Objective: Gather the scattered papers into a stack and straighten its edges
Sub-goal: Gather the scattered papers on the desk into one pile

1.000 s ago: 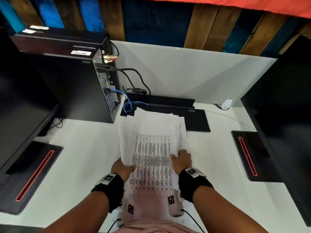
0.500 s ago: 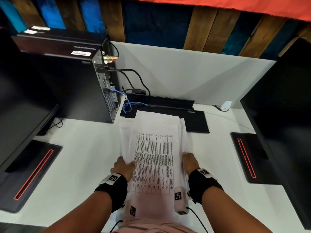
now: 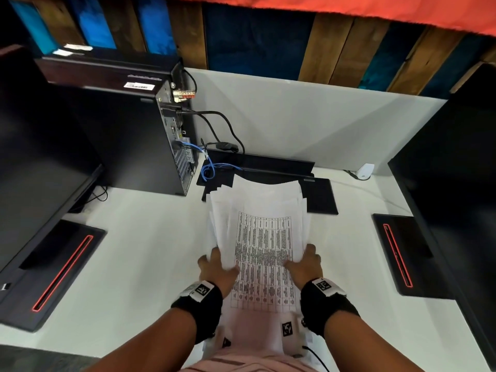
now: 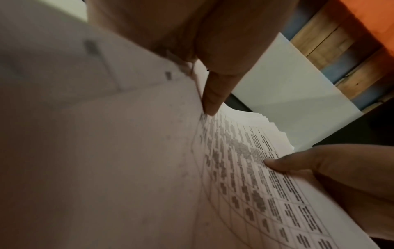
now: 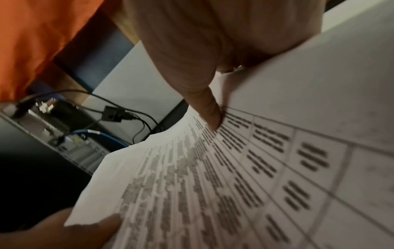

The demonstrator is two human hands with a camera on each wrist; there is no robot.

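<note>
We've got the paper stack (image 3: pixel 264 237) between our hands: left hand (image 3: pixel 217 269) gripping its 9 o'clock edge, right hand (image 3: pixel 306 265) its 3 o'clock edge, thumbs on top.

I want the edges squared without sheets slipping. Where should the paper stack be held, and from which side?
Hold the paper stack by its two long side edges near the middle, one hand from each side, as the left hand and right hand do now, thumbs on top. The far ends are fanned and staggered, so side grips probably leave the short ends free to tap level on the desk.
</note>
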